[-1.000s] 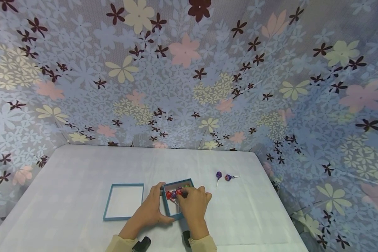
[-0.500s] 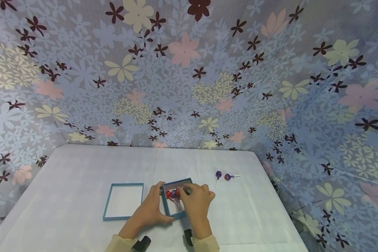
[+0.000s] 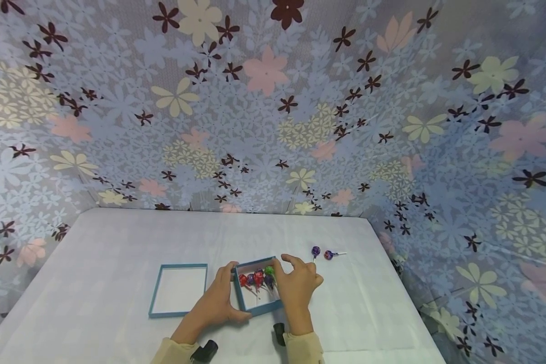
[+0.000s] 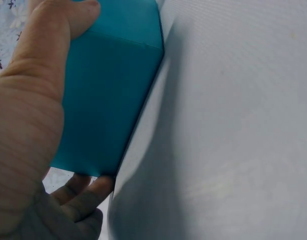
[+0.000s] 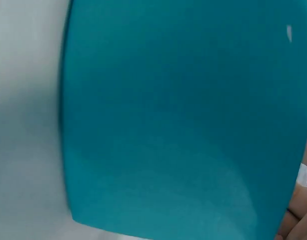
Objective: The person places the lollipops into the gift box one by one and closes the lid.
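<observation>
In the head view a teal box (image 3: 265, 308) with a white inside stands on the table. Several wrapped lollipops lie in it, among them a red lollipop (image 3: 258, 278), a green lollipop (image 3: 269, 271) and a dark purple lollipop (image 3: 268, 280). My left hand (image 3: 218, 302) grips the box's left side, thumb at the near corner and fingers round the far one; the left wrist view shows the teal wall (image 4: 106, 105) between them. Over the box's right edge is my right hand (image 3: 297, 283), thumb and forefinger apart, with nothing seen between them. Part of the box's right side is hidden behind it.
A shallow teal-edged lid (image 3: 178, 290), white inside, lies left of the box. Two more lollipops are on the table to the far right: one purple lollipop (image 3: 316, 251) and one purple-and-red lollipop (image 3: 329, 255). A flowered cloth (image 3: 264, 126) hangs behind the white table (image 3: 359, 303).
My right hand has lifted from among the lollipops and moved right to the box's edge, its thumb and forefinger spreading. The green and dark purple lollipops now show. My left hand has stayed put.
</observation>
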### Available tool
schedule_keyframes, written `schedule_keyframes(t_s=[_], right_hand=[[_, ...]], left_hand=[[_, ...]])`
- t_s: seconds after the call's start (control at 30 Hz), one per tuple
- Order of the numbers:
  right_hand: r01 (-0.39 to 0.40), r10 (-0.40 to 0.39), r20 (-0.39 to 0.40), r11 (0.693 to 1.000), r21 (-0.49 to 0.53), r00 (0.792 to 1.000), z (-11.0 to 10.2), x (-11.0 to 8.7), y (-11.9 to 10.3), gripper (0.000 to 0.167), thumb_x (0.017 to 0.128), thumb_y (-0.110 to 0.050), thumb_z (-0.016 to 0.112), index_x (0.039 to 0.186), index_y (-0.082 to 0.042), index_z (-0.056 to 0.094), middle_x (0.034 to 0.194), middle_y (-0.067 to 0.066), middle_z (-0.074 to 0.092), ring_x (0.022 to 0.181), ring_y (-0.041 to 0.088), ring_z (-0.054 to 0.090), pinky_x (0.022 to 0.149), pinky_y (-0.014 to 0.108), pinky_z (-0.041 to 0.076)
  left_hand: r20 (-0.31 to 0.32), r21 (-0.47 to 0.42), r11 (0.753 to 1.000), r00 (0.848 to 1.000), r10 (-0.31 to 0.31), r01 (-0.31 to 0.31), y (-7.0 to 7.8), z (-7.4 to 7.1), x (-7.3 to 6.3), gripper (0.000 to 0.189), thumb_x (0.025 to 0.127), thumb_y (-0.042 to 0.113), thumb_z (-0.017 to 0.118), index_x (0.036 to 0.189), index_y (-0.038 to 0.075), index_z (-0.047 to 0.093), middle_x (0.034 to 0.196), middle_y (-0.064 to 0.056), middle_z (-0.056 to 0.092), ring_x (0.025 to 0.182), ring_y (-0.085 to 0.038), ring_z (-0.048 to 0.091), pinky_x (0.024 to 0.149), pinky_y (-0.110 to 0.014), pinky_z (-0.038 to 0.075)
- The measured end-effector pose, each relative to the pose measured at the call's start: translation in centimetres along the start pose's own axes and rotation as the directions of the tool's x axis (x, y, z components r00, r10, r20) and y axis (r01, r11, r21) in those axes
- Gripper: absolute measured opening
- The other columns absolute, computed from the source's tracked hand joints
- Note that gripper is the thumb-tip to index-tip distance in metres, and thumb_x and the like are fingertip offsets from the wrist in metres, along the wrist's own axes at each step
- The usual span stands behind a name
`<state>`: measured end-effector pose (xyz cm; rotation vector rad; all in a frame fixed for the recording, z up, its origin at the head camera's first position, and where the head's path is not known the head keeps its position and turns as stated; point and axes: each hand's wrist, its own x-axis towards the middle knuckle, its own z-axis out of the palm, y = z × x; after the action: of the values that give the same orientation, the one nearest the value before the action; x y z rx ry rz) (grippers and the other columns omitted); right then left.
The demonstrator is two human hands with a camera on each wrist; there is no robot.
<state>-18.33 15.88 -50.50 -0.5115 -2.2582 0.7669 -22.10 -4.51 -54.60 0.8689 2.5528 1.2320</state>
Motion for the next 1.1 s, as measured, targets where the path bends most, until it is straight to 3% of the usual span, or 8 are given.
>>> schedule_keyframes(t_s=[0.3, 0.57, 0.8, 1.1], right_hand=[[-0.063, 0.064, -0.041, 0.998, 0.005, 0.997, -0.1, 2.1, 1.5, 0.033, 0.082, -0.037, 0.083, 0.104, -0.013, 0.079, 0.102, 0.01, 0.077, 0.085, 0.031, 0.05, 0.078, 0.053, 0.023], [-0.139, 0.138, -0.072, 0.99, -0.018, 0.988, 0.0, 3.4, 3.6, 0.032, 0.082, -0.032, 0.083, 0.105, -0.01, 0.079, 0.107, 0.013, 0.076, 0.098, 0.039, 0.054, 0.081, 0.055, 0.024], [-0.163, 0.16, -0.064, 0.985, -0.049, 0.985, 0.2, 4.4, 4.6, 0.034, 0.083, -0.034, 0.082, 0.106, -0.01, 0.078, 0.105, 0.012, 0.076, 0.096, 0.039, 0.055, 0.08, 0.055, 0.026], [-0.262, 0.257, -0.077, 0.962, -0.071, 0.963, 0.6, 5.4, 6.2, 0.033, 0.082, -0.033, 0.082, 0.105, -0.01, 0.078, 0.101, 0.013, 0.076, 0.1, 0.042, 0.055, 0.083, 0.058, 0.027]], left_hand=[[0.008, -0.005, 1.0, 1.0, -0.023, 0.023, 0.0, 0.0, 0.0, 0.136, 0.055, 0.052, 0.096, 0.156, 0.007, 0.018, 0.139, -0.019, 0.039, 0.128, -0.034, 0.048, 0.107, -0.053, 0.045], [0.021, -0.015, 0.999, 0.999, -0.032, 0.032, 0.0, 0.0, 0.1, 0.136, 0.056, 0.053, 0.095, 0.157, 0.008, 0.016, 0.142, -0.018, 0.038, 0.131, -0.034, 0.047, 0.109, -0.053, 0.043], [0.017, -0.002, 0.999, 0.999, -0.046, 0.046, 0.0, 0.0, 0.2, 0.136, 0.056, 0.054, 0.095, 0.157, 0.009, 0.016, 0.143, -0.019, 0.038, 0.134, -0.035, 0.046, 0.11, -0.054, 0.042], [0.036, -0.006, 0.998, 0.997, -0.061, 0.061, 0.2, 0.1, 0.2, 0.136, 0.056, 0.054, 0.095, 0.157, 0.01, 0.016, 0.145, -0.018, 0.036, 0.136, -0.036, 0.043, 0.112, -0.054, 0.039]])
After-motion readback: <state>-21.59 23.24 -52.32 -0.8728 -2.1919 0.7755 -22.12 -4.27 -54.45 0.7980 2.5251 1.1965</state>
